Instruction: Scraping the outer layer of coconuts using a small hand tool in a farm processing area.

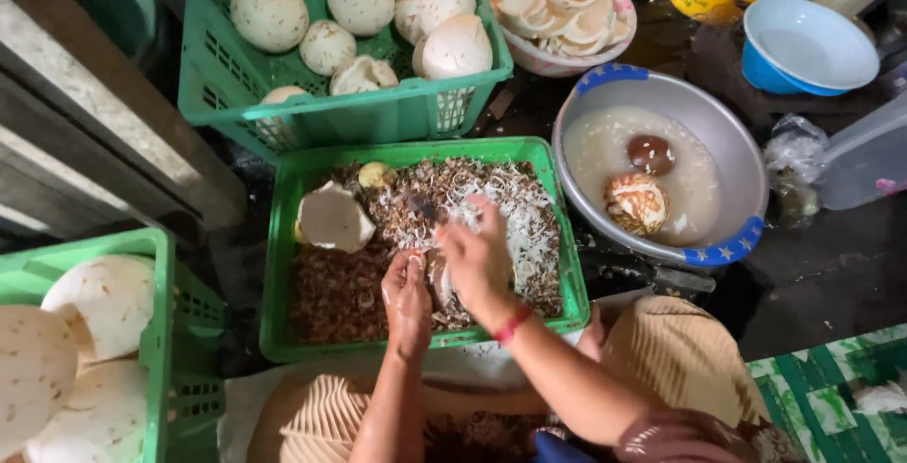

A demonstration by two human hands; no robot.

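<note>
Nearest the lens: knees under pleated tan cloth (680,359), two bare forearms reaching forward over them. Left hand (406,295) and right hand (477,257), a red band (513,324) at the right wrist, closed together around a pale piece of coconut (436,282) wedged between the palms; left fingers curled against its near side, right fingers wrapped over its top. Exact shape of the piece mostly hidden by the fingers.

Directly beneath the grip: a shallow green tray (283,265) heaped with brown and white shavings (510,208). Just left of the grip, lying on the shavings, a broken white shell piece (333,219). Beyond the grip, a green crate (340,118) of whole peeled coconuts. Right of the grip, a metal basin (727,132) of cloudy water with two coconuts floating in it. Far left, another green crate (165,350) stacked with white halves.
</note>
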